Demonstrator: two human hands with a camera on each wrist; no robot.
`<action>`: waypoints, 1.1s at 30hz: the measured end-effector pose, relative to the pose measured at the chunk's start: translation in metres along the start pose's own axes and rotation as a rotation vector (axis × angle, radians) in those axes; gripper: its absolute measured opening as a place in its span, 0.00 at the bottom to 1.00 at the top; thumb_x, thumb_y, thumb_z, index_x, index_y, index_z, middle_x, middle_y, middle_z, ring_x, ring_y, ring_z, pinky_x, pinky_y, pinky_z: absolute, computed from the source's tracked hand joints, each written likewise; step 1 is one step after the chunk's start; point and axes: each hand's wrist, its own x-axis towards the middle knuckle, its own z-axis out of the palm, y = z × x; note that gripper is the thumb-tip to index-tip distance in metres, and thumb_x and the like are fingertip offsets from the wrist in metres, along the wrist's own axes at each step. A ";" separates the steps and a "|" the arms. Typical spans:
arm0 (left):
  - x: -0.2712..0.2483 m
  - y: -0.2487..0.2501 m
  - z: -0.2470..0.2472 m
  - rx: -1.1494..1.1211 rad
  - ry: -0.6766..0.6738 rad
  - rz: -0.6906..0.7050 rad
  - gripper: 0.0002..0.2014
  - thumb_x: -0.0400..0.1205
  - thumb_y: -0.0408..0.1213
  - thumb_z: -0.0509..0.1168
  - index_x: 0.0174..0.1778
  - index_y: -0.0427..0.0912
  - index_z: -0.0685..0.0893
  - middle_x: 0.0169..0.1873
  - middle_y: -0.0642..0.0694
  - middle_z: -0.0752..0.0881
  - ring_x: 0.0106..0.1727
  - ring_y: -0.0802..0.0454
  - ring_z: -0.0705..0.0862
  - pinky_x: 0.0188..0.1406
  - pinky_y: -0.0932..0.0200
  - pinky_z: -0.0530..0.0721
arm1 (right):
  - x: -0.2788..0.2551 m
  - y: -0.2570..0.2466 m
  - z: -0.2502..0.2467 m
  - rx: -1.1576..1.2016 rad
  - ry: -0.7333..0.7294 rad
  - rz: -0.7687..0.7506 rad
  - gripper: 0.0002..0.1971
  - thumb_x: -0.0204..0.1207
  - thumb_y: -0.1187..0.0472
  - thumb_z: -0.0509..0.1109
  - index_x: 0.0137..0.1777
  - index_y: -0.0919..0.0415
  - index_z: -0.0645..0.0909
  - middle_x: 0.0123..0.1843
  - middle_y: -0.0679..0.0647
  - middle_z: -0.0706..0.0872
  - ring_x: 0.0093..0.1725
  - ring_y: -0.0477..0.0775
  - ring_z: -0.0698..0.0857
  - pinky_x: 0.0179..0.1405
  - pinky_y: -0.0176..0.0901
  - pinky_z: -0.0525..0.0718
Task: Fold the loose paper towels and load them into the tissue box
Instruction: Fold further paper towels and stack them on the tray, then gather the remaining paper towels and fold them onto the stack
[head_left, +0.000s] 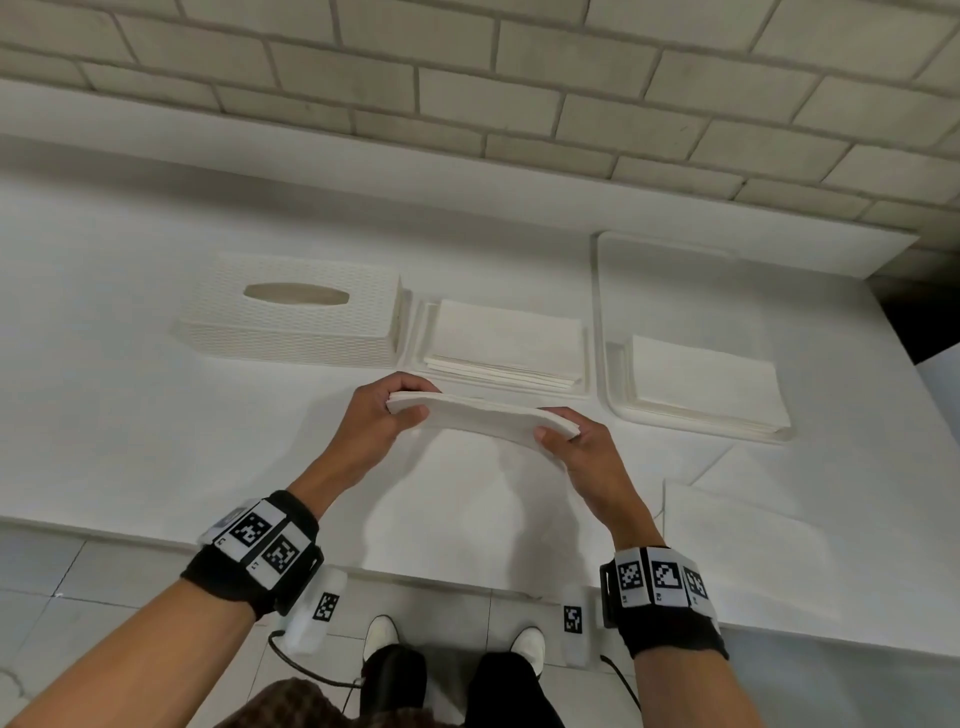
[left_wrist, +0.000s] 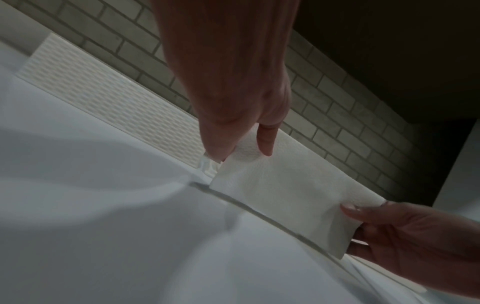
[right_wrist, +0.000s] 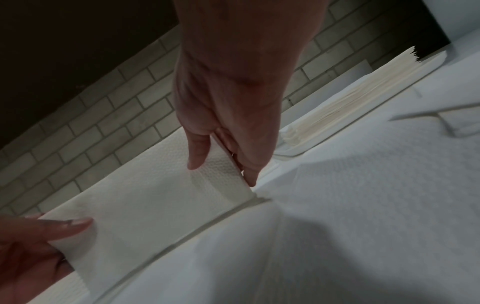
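A folded white paper towel (head_left: 483, 415) hangs just above the table, held by both ends. My left hand (head_left: 410, 400) pinches its left end and my right hand (head_left: 558, 426) pinches its right end, thumbs toward me. In the left wrist view the left hand (left_wrist: 240, 154) nips the towel (left_wrist: 285, 185) between thumb and fingers. The right wrist view shows the right hand (right_wrist: 222, 174) gripping the towel (right_wrist: 145, 201) the same way. Just beyond lies the tissue box base (head_left: 415, 338) with a low stack of folded towels (head_left: 506, 338). Its woven white cover (head_left: 296, 312) stands to the left.
A larger white tray (head_left: 605, 291) at the right holds a stack of unfolded towels (head_left: 706, 384). Loose sheets (head_left: 727, 525) lie flat on the white table near its front edge. A brick wall (head_left: 467, 78) runs behind, and tiled floor and my shoes show below.
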 end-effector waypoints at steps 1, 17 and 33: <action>0.000 0.000 0.000 -0.004 -0.001 0.007 0.15 0.76 0.21 0.70 0.43 0.50 0.88 0.44 0.56 0.89 0.43 0.60 0.85 0.43 0.69 0.79 | 0.000 0.001 0.000 0.003 -0.001 -0.001 0.11 0.79 0.65 0.70 0.54 0.49 0.88 0.49 0.56 0.91 0.45 0.53 0.86 0.47 0.43 0.80; 0.001 -0.011 0.002 0.039 0.027 -0.109 0.12 0.82 0.27 0.66 0.54 0.49 0.82 0.44 0.48 0.87 0.46 0.51 0.83 0.46 0.66 0.78 | 0.000 0.012 -0.005 -0.094 0.010 0.012 0.11 0.83 0.63 0.65 0.61 0.55 0.83 0.47 0.55 0.87 0.43 0.51 0.82 0.41 0.39 0.76; 0.128 0.071 0.041 0.174 0.328 -0.158 0.09 0.74 0.23 0.71 0.45 0.40 0.85 0.44 0.44 0.87 0.46 0.46 0.85 0.50 0.53 0.85 | 0.110 -0.074 -0.025 -0.194 0.503 0.043 0.16 0.77 0.65 0.72 0.64 0.63 0.78 0.57 0.60 0.88 0.46 0.55 0.85 0.46 0.43 0.82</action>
